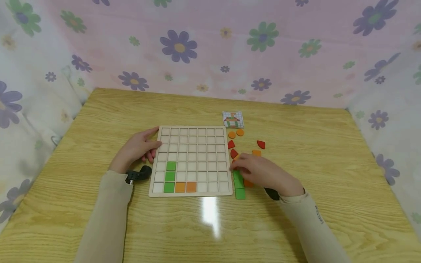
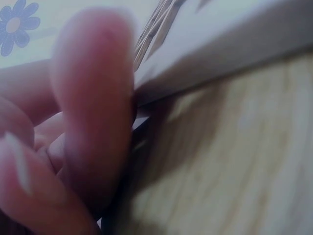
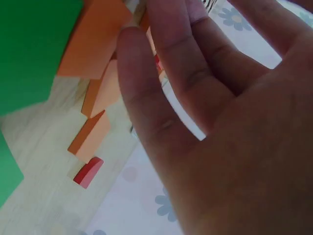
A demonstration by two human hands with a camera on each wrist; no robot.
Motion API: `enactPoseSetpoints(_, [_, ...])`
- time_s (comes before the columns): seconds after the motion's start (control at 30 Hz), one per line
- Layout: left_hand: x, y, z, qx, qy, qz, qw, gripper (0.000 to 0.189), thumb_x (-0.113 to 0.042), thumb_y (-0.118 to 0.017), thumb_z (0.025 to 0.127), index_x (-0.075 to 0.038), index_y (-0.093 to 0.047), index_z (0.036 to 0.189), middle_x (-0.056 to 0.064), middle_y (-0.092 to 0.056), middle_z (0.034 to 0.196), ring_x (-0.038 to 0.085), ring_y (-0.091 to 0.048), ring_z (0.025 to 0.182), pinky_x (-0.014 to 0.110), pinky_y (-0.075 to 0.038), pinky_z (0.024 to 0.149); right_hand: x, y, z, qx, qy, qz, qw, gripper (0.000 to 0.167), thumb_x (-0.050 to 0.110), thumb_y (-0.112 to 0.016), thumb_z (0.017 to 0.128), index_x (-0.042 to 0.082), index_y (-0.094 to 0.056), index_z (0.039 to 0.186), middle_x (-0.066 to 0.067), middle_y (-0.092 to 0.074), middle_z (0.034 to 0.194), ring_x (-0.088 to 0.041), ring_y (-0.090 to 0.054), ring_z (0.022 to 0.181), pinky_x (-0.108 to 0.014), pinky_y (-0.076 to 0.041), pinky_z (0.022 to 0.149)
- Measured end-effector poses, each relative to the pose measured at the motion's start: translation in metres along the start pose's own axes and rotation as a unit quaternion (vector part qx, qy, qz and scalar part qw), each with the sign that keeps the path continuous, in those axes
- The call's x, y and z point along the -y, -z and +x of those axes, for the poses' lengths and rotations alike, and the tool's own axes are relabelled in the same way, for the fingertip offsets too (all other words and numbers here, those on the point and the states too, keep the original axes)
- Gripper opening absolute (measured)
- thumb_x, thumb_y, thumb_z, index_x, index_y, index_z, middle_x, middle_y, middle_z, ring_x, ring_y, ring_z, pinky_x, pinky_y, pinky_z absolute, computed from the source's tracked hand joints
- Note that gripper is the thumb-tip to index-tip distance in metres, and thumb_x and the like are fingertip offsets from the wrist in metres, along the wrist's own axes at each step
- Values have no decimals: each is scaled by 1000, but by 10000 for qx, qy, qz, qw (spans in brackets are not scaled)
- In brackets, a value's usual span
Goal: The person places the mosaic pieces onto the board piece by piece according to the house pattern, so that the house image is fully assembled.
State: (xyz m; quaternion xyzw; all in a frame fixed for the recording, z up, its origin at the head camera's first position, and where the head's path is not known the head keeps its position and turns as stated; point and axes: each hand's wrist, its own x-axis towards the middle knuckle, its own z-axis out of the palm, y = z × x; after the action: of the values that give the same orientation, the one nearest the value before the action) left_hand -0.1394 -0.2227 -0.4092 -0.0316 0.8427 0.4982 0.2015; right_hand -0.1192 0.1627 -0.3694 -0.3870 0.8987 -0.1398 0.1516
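Observation:
A wooden grid board (image 1: 190, 126) lies flat on the table, with three green square tiles (image 1: 170, 176) in a column and two orange square tiles (image 1: 186, 187) along its bottom row. My left hand (image 1: 135, 148) rests at the board's left edge, index finger stretched toward the upper corner and thumb at the rim. To the right of the board, my right hand (image 1: 260, 170) reaches over loose pieces, its fingertips among orange and green tiles (image 1: 240, 193). In the right wrist view its fingers (image 3: 142, 93) extend beside orange tiles (image 3: 98, 41); the thumb is hidden there.
Above the right hand lie two orange discs (image 1: 236, 133) and several red quarter-round pieces (image 1: 261, 144). A small pattern card (image 1: 233, 119) stands out beyond the board's upper right corner. Flowered cloth (image 1: 210, 47) hangs behind the wooden table (image 1: 184, 226).

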Motion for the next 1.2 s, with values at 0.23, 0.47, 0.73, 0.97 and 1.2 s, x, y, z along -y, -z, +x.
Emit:
enactPoseSetpoints(0.23, [1,-1,2,-53,59,-8,10000,68,-38,-57,86,-34,-19,142,14,-58,65,25,-57,52,31,-43,44,-1,2,-1,479,-492,130,9976,30,8,-61,80,22,-64,107,7,-49,94,-9,-45,73,-23,-40,65])
enactPoseSetpoints(0.47, [-3,1,1,-65,44,13,10000,68,-39,-57,86,-34,-19,142,15,-58,65,25,-57,53,31,-42,44,0,2,0,532,-509,11,9973,33,10,-64,79,23,-62,110,7,-47,92,-9,-43,71,-23,-39,63])
enactPoseSetpoints(0.73, [1,0,0,-42,5,55,10000,68,-39,-56,86,-33,-18,142,15,-58,66,25,-57,53,31,-42,44,-1,-1,1,473,-437,74,9979,35,5,-61,78,23,-62,108,6,-47,93,-10,-43,71,-23,-39,62])
enactPoseSetpoints(0.97, [2,0,0,-48,-60,55,10000,68,-39,-57,86,-33,-19,142,14,-58,65,25,-57,52,31,-42,43,-3,-4,2,381,-326,141,9986,29,6,-64,78,21,-61,103,5,-47,98,-10,-45,76,-24,-41,68])
enactPoseSetpoints(1.2, [0,0,1,-10,-39,0,10000,68,-39,-56,86,-33,-18,142,15,-58,65,25,-57,52,31,-42,43,-3,-4,1,374,-562,373,9970,26,6,-66,77,20,-59,99,7,-46,94,-11,-45,75,-25,-41,68])
